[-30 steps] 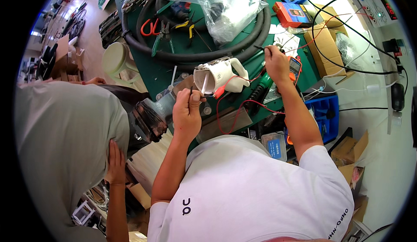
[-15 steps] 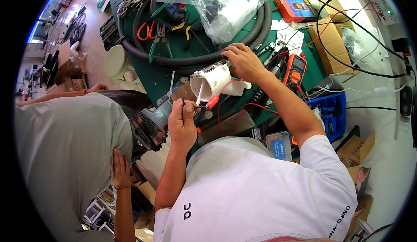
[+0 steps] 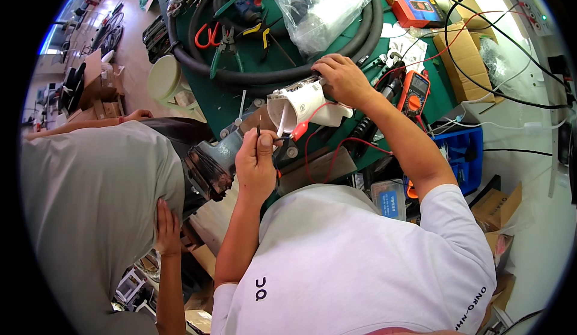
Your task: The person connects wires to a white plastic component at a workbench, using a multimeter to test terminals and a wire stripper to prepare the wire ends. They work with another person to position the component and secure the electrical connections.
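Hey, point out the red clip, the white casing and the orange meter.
Red clip [image 3: 299, 131], head view: on its red sleeve.
White casing [image 3: 311, 104], head view: on its outer wall.
Orange meter [image 3: 414, 101], head view: on its dial.

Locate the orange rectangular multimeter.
In the head view, the orange multimeter is right of centre, between the person's bare right hand and the brown cardboard box, up and left of the blue plastic bin.

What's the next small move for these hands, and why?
Probably steady the white housing with the right hand before shifting the left hand: the right is at the housing's upper edge, while the left pinches a thin dark lead beside the red clip.
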The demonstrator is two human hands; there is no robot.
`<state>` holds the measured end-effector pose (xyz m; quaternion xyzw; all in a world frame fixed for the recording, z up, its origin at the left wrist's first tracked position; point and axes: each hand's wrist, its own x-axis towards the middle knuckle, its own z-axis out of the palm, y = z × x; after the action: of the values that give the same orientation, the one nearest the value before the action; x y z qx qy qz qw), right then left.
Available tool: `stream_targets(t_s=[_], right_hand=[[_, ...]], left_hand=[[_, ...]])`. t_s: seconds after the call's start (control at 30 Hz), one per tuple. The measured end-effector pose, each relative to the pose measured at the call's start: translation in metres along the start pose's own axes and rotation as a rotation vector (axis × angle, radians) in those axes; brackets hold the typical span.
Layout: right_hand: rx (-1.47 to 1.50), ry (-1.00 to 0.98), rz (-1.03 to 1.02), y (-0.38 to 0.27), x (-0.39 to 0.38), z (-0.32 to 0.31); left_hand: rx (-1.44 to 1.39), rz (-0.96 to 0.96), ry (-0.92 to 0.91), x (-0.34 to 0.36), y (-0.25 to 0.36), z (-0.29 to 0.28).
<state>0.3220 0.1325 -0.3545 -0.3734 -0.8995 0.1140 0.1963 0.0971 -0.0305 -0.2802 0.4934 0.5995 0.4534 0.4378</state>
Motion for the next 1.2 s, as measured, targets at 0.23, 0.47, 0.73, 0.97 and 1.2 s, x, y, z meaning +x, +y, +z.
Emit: stream_targets(t_s=[0.23,0.47,0.73,0.97,1.2], right_hand=[[-0.086,-0.04,0.041,-0.002,-0.001,0.0],[-0.019,0.523,0.208,-0.054,-0.036,-0.04],[0.247,0.31,0.14,-0.169,-0.095,-0.02],[0.337,0.483,0.147,-0.196,-0.084,-0.003],[0.713,0.511,0.338,-0.195,-0.086,-0.01]], left_hand=[[-0.1,-0.031,-0.018,0.003,0.01,-0.001],[-0.173,-0.119,-0.088,0.008,0.017,-0.004],[-0.287,-0.104,-0.157,0.008,0.015,-0.001],[-0.29,-0.127,-0.197,0.006,0.019,0.001],[-0.391,-0.181,-0.23,0.007,0.02,-0.005]])
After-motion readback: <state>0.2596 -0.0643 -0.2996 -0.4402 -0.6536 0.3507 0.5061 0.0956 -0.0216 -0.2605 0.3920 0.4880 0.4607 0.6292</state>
